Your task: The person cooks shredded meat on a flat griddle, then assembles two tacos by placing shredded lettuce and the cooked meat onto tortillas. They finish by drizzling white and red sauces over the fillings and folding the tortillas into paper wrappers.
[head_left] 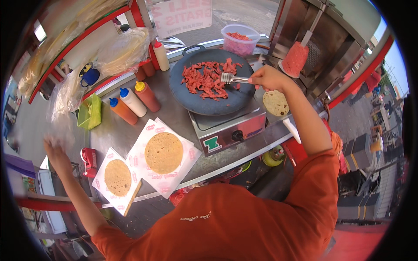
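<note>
Your two hands are well apart. Your right hand (266, 79) is closed around the handle of a short silver metal tool with a slotted, fork-like head (234, 79), reaching in over the right side of the wide, round, dark-grey pan (209, 106). The tool's head meets the right edge of the loose heap of reddish meat strips (202, 81) spread across the pan's middle. Your left hand (55, 150) is raised far out to the left of the pan and blurred; you cannot tell whether its fingers grip anything.

Beneath the pan stands a boxy silver metal stove (233, 132), set on the grey metal desk (109, 141). Left of the pan and nearer you, two round tan flatbreads (163, 152) lie on white printed paper sheets (164, 188). Also left of the pan stand an orange squeeze bottle with a blue cap (123, 111), a white one with a blue cap (133, 103) and a reddish one with a yellow cap (148, 98); farther left is a bright green plastic basket (94, 114).

Just beyond the pan sits a translucent plastic tub (238, 46) containing red meat. To the pan's right rest a pale, brown-spotted flatbread (276, 103) and, farther back, a skewered red meat cone (294, 59).
</note>
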`<state>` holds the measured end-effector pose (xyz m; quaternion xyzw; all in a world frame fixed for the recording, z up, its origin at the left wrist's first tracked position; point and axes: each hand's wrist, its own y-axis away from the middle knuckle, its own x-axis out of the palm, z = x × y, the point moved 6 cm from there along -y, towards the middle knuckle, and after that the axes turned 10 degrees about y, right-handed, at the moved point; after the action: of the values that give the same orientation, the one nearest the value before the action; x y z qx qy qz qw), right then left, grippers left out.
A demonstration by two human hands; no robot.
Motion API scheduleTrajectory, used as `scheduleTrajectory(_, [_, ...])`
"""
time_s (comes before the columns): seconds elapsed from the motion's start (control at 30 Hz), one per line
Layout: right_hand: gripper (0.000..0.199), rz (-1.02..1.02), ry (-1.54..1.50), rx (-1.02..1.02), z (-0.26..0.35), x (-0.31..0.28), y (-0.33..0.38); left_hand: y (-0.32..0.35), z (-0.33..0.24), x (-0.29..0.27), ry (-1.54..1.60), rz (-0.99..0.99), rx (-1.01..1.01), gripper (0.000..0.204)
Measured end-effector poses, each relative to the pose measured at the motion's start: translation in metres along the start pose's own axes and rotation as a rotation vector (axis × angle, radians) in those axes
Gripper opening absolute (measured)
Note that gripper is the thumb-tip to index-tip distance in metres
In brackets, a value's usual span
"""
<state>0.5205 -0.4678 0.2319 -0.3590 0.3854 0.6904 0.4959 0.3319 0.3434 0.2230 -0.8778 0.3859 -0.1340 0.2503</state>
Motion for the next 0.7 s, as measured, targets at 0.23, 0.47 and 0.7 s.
scheduleTrajectory(0.23, [0.038,-0.402,0.707,-0.351,0.041,-0.018,0.064,0.328,-0.017,0.01,-0.541,-0.091,-0.337,0.054])
scheduleTrajectory(0.47, [0.041,-0.251,0.65,-0.326,0.007,-0.045,0.063,0.421,-0.053,0.133,0.064,-0.196,-0.459,0.037])
scheduleTrajectory(0.7, [0.058,0.017,-0.663,-0.379,0.019,0.051,0.112,0.407,-0.118,0.247,-0.148,0.274,-0.385,0.037])
